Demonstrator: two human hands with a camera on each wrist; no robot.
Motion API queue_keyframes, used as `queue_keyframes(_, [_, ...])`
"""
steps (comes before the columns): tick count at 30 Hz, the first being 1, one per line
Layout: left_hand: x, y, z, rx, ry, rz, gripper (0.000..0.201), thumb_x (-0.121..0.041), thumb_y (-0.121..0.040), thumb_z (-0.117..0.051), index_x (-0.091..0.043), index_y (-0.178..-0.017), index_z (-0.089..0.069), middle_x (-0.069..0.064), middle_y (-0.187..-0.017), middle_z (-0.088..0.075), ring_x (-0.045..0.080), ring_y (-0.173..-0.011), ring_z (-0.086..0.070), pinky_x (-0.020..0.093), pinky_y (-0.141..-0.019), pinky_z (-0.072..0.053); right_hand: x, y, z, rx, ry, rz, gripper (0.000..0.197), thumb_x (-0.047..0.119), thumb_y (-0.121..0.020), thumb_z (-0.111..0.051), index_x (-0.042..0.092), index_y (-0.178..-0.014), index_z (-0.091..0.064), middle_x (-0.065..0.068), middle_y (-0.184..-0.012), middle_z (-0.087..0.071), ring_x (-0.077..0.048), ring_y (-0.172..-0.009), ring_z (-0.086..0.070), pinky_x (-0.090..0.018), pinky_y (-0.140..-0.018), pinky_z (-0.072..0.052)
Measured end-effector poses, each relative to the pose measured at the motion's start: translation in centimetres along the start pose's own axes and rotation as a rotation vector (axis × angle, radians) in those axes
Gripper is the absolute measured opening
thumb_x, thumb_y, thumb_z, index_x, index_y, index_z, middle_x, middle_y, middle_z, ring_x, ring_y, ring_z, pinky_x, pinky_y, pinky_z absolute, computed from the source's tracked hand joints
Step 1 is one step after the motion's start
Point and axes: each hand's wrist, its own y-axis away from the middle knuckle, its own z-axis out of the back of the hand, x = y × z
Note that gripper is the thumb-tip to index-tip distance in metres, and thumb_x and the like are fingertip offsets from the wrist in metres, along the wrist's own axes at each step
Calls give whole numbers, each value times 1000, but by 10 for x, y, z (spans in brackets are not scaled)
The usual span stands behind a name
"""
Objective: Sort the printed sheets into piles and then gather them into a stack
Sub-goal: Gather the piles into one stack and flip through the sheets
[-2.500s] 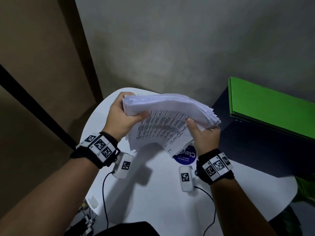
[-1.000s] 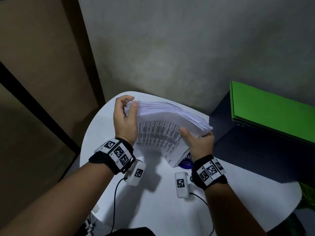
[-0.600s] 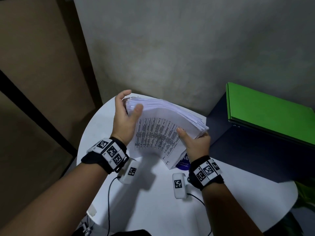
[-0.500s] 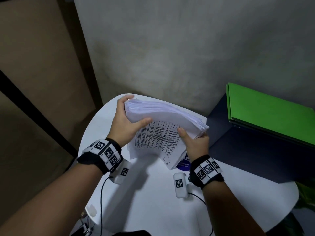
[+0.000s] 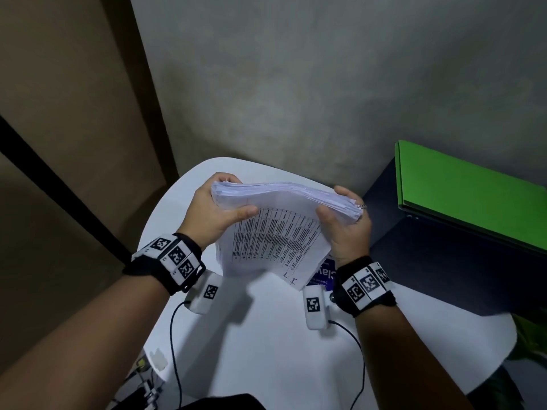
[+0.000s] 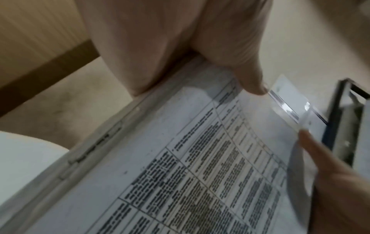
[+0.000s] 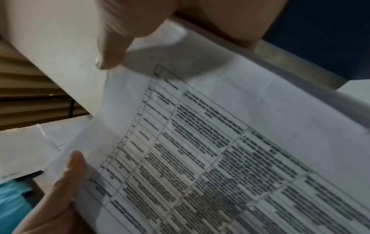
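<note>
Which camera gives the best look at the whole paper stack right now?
The head view: it shows the whole paper stack held between the left hand and right hand. Both wrist views show only its blurred printed underside.

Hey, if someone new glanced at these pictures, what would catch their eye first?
A thick stack of printed sheets held above the round white table, the left hand gripping one end and the right hand the other. Next, the bright green folder on the dark cabinet at right.
</note>
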Motion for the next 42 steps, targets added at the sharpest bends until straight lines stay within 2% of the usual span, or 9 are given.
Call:
queue_keyframes(8, [-7, 8, -19, -288, 12, -118, 29, -35, -86, -57, -9, -100, -56, -11, -94, -59, 4, -84, -56, 25, -83, -44, 5, -4, -15, -245, 63, 43, 15, 39, -76, -65, 35, -87, -74, -16, -105, -71, -41, -104, -65, -61, -93, -50])
queue_keyframes(14, [1, 15, -7, -69, -27, -82, 79, -51, -67, -82, -15, -125, -43, -4, -109, -55, -4, -89, -63, 16, -77, -50, -5, 3, 1, -36, 10, 1, 65, 24, -67, -89, 17, -123, -56, -7, -112, -66, -16, -98, -67, -31, -88, -58])
queue_keyframes(20, [-3, 11, -9, -165, -98, -3, 26, -11, -76, -83, -17, -93, -64, -5, -90, -70, -1, -79, -66, 20, -75, -54, -17, 6, 5, -49, 102, -151, 20, 3, -73, -85, 12, -87, -75, -4, -88, -79, -24, -87, -75, -44, -84, -61])
queue_keyframes(27, [-15, 23, -10, -165, -130, 56, 88, -30, -67, -87, -19, -139, -37, -8, -113, -57, -8, -94, -62, 20, -88, -52, -20, 6, -3, -32, 163, -134, 24, 6, -72, -86, 14, -90, -73, 10, -77, -77, -7, -77, -74, -33, -77, -58])
queue_keyframes(31, [-60, 13, -2, -255, -707, -246, 115, -57, -56, -88, -32, -150, -26, -7, -146, -41, 16, -137, -33, 38, -114, -25, 16, -12, -8, 151, 377, 85, 24, 16, -71, -88, 14, -91, -76, 1, -83, -75, -18, -81, -72, -45, -79, -61])
queue_keyframes(34, [-85, 5, -16, 74, -1117, -308, 74, -60, -70, -77, -37, -135, -49, -7, -135, -57, 22, -131, -47, 47, -108, -32, 40, -18, -22, 366, 616, 343, 21, 31, -75, -84, 21, -88, -71, 5, -70, -68, -15, -68, -66, -42, -67, -58])
queue_keyframes(36, [-84, 6, -24, 127, -1107, -382, 26, -43, -86, -66, -26, -105, -63, 1, -98, -72, 33, -97, -65, 38, -74, -46, 50, -23, -27, 378, 757, 470, 21, 32, -75, -83, 22, -86, -69, 4, -64, -65, -21, -62, -63, -42, -62, -55])
queue_keyframes(40, [-65, 10, -17, -38, -1037, -413, 15, -30, -90, -60, -16, -87, -62, 10, -72, -69, 41, -68, -62, 34, -51, -41, 32, -8, -19, -74, 756, 409, 59, 35, -66, -89, 26, -119, -64, 25, -121, -54, -25, -119, -54, -41, -106, -43])
queue_keyframes(42, [-60, 8, -8, -133, -907, -341, 20, -33, -91, -63, -13, -91, -66, 7, -72, -70, 36, -67, -64, 39, -56, -51, 8, 0, -9, -369, 753, 188, 98, 44, -62, -89, 23, -144, -41, 5, -152, -35, -27, -140, -33, -39, -116, -25])
